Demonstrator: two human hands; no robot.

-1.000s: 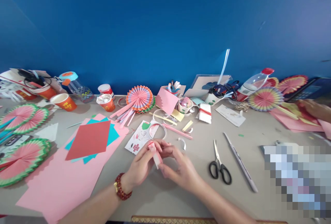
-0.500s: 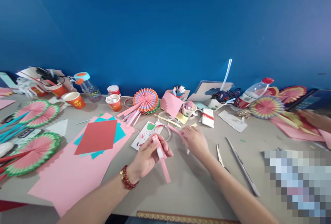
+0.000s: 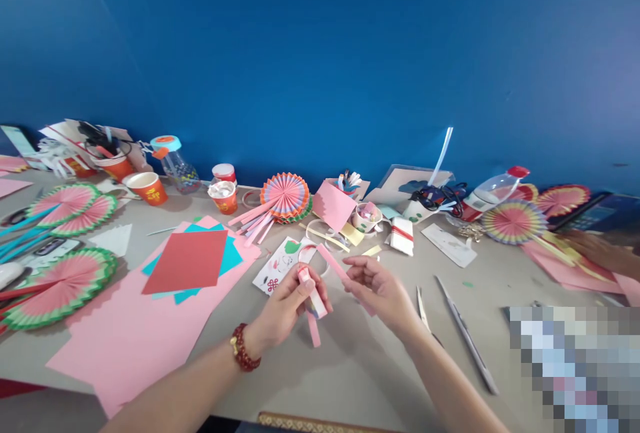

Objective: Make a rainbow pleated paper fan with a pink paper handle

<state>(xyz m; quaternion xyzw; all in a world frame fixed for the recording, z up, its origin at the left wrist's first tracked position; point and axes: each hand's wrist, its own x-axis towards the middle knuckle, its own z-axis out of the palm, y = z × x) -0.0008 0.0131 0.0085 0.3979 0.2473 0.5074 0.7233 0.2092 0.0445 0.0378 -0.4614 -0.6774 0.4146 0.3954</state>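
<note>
My left hand (image 3: 287,306), with a red bead bracelet at the wrist, pinches a folded pink paper strip (image 3: 313,306) whose end hangs down toward the table. My right hand (image 3: 381,289) is closed on a second pink paper strip (image 3: 333,261) that points up and to the left, toward a roll of clear tape (image 3: 313,254). The two hands are close together above the grey table (image 3: 350,366), just in front of a white printed card (image 3: 277,265).
Black-handled scissors (image 3: 423,309) and a long grey ruler (image 3: 466,335) lie right of my right hand. Large pink paper (image 3: 125,333) with red and teal sheets (image 3: 186,261) lies left. Paper fans (image 3: 285,196), cups (image 3: 224,197) and a bottle (image 3: 493,187) line the back. Another person's hand (image 3: 597,249) is at far right.
My right hand left the folded strip, reached forward to the tape roll, took a second pink strip and lifted it back beside my left hand. The camera drifted left.
</note>
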